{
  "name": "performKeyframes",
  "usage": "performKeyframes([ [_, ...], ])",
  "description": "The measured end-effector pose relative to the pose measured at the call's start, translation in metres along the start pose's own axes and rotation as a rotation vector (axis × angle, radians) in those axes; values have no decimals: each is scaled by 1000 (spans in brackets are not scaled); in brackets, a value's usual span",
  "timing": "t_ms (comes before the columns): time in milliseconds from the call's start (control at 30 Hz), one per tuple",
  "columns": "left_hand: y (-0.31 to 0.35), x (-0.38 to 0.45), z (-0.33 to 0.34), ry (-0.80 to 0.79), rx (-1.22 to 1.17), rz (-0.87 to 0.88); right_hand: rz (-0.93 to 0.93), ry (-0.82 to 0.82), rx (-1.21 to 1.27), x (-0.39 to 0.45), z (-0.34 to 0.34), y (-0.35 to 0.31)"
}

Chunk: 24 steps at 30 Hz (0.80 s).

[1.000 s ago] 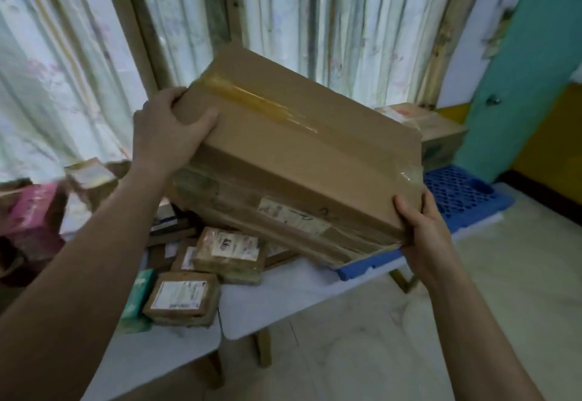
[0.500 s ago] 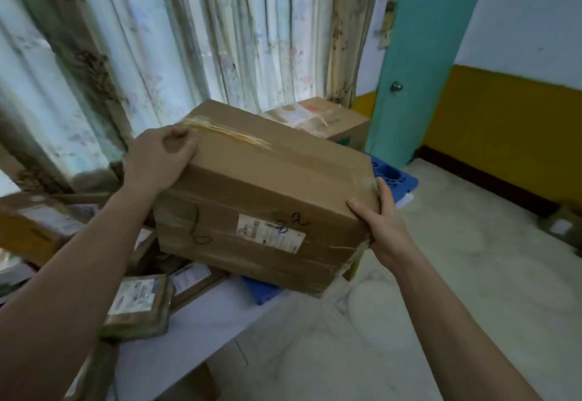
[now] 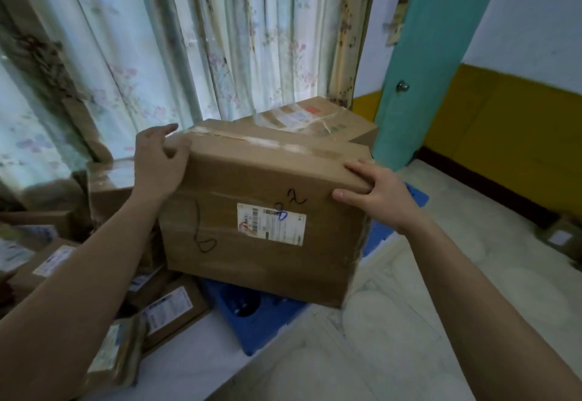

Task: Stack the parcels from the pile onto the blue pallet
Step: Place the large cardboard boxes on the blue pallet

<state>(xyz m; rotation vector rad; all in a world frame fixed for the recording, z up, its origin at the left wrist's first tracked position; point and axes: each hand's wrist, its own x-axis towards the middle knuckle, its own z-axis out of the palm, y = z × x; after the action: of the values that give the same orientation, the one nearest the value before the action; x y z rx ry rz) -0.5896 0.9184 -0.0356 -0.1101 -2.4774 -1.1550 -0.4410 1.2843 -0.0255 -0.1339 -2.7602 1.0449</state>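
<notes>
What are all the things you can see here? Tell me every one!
Big parcel: one, brown, on the blue pallet, held at its top corners.
Second parcel: one, brown, behind the big one.
Blue pallet: one, blue, on the white table.
Pile of small parcels: several, brown with white labels, at left.
Curtain: pale, flowered, at back.
Door: one, teal, at right.
Small box: one, brown, on floor at far right.
Left hand: on the parcel's left top corner.
Right hand: on its right top corner.

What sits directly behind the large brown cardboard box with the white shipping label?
Behind the large brown cardboard box stands another taped brown cardboard box; only its top and right corner show. Its lower part and footing are hidden.
</notes>
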Motion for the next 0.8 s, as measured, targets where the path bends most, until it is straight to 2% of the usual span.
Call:
performKeyframes([
  [133, -28, -39, 17, 50, -114, -118, 41, 7, 29, 36, -6, -8],
  [300, -50, -98, 57, -78, 2, -416, 64, 46, 135, 70, -10, -9],
  [367, -45, -122, 75, -108, -122, -539, 79, 36, 161, 79, -7, -8],
  [500, -28, -151, 111, -69, -562, -797, 103, 27, 176, 86, -1, -3],
  [667, -11, -153, 130, -45, -688, -1007, 90, 0, 160, 85, -6, 3],
  [733, -4, -157, 130, 10, -738, -1004, 68, -14, 149, 83, -11, 7],
  [800, 5, -167, 130, 89, -675, -862, 54, -22, 160, 79, -17, 13],
])
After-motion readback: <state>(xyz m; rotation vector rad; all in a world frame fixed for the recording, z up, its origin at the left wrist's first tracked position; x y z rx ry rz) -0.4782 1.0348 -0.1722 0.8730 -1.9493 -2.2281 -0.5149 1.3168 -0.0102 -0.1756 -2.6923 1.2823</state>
